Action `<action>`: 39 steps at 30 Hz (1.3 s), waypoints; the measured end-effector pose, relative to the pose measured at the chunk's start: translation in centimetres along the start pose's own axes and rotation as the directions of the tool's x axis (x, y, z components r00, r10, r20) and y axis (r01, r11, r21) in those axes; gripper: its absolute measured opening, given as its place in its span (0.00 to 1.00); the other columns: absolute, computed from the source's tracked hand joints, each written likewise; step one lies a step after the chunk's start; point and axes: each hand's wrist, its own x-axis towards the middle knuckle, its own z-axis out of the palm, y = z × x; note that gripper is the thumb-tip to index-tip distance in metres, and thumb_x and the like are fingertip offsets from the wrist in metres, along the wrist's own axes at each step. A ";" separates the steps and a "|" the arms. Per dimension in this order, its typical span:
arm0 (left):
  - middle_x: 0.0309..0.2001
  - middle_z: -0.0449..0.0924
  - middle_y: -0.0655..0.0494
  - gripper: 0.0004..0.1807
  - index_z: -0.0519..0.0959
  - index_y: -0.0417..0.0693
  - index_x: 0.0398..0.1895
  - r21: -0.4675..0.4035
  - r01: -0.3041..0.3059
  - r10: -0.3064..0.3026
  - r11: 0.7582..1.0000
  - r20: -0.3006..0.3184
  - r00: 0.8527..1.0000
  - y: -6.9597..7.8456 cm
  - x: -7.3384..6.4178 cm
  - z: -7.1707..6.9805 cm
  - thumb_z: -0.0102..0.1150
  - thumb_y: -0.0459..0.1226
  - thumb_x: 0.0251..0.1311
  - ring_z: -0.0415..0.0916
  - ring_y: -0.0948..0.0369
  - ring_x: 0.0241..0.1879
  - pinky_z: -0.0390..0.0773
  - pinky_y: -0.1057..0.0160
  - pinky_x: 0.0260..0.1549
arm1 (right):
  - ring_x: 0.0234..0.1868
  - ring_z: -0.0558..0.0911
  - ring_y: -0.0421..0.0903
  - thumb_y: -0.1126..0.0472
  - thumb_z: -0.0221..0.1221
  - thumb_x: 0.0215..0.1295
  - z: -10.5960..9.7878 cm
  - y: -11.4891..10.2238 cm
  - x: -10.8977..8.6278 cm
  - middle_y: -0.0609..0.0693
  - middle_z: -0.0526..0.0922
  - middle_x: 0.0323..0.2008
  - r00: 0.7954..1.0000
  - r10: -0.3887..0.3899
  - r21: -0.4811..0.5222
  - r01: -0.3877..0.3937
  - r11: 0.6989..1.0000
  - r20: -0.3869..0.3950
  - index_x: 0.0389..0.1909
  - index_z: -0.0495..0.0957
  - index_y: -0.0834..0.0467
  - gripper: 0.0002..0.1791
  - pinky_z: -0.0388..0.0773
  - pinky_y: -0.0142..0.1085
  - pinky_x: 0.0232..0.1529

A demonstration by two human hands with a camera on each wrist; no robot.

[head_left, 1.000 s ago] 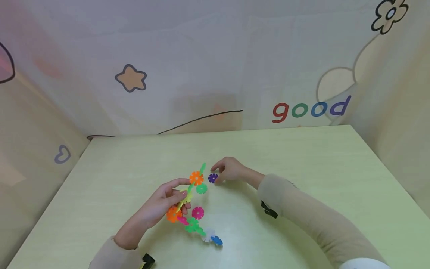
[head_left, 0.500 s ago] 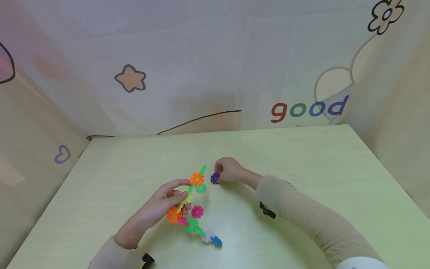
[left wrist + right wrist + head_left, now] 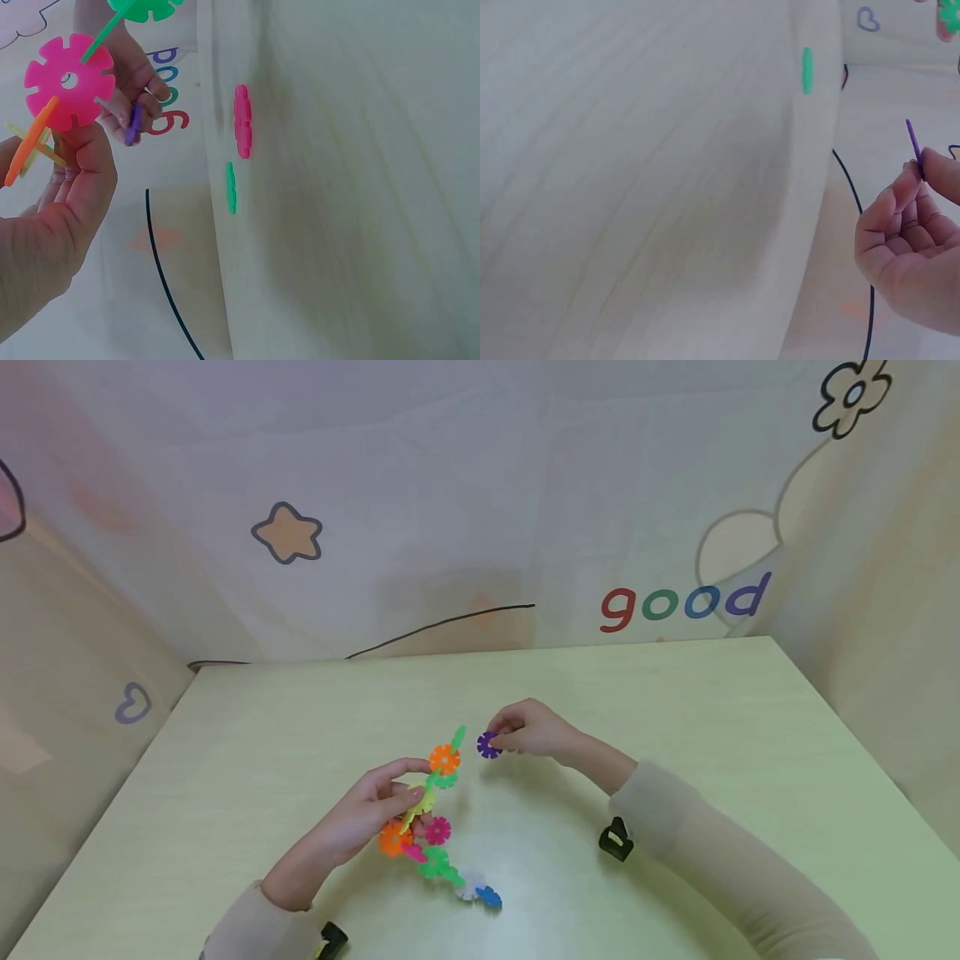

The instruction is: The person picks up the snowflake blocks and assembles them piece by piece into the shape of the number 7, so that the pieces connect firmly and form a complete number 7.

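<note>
My left hand grips a chain of notched snowflake discs by a yellow disc, thumb on top. An orange disc and a green tip stick out at its far end. Nearer me, the chain runs through another orange disc and a green disc to a white one and a blue one. My right hand pinches a purple snowflake disc between thumb and fingers, just right of the chain's far end. It stands edge-on in the right wrist view.
On the table lie a loose pink disc and a loose green disc, beside the chain. A printed cloth hangs behind the table's back edge. Dark wrist mounts sit under the sleeves.
My right hand has closed thumb and fingers on the purple disc and lifted it up and slightly right. My left hand keeps its grip on the chain, nearly still.
</note>
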 end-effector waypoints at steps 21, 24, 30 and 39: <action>0.23 0.76 0.49 0.19 0.66 0.34 0.53 0.115 -0.020 0.018 0.993 0.021 1.000 0.4 2.2 1.7 0.54 0.36 0.62 0.73 0.58 0.23 0.70 0.70 0.23 | 0.27 0.77 0.43 0.67 0.54 0.63 -0.8 -1.7 -4.4 0.58 0.81 0.31 0.994 -0.037 0.337 0.071 0.939 -0.106 0.43 0.73 0.69 0.10 0.77 0.32 0.34; 0.26 0.78 0.46 0.23 0.65 0.37 0.56 0.118 -0.019 0.018 0.993 0.006 1.000 0.5 2.3 1.9 0.55 0.38 0.61 0.76 0.52 0.26 0.72 0.69 0.24 | 0.26 0.77 0.43 0.68 0.54 0.63 -0.6 -2.0 -4.6 0.55 0.81 0.30 0.993 -0.031 0.352 0.070 0.933 -0.116 0.42 0.73 0.70 0.10 0.77 0.31 0.33; 0.31 0.78 0.39 0.29 0.59 0.42 0.64 0.154 -0.058 0.059 0.986 0.001 0.998 0.7 2.5 2.4 0.54 0.39 0.62 0.77 0.43 0.32 0.79 0.53 0.36 | 0.26 0.77 0.42 0.68 0.54 0.62 -0.5 -2.2 -5.0 0.51 0.81 0.28 0.991 -0.034 0.336 0.077 0.939 -0.131 0.42 0.73 0.70 0.09 0.77 0.33 0.34; 0.30 0.76 0.37 0.24 0.56 0.47 0.65 0.243 -0.162 0.143 0.956 0.094 0.985 0.6 2.9 1.9 0.45 0.37 0.67 0.76 0.48 0.27 0.79 0.54 0.30 | 0.27 0.76 0.44 0.69 0.54 0.62 -0.5 -2.2 -5.2 0.53 0.81 0.29 0.975 -0.084 0.270 0.138 0.953 -0.204 0.41 0.74 0.69 0.09 0.76 0.30 0.32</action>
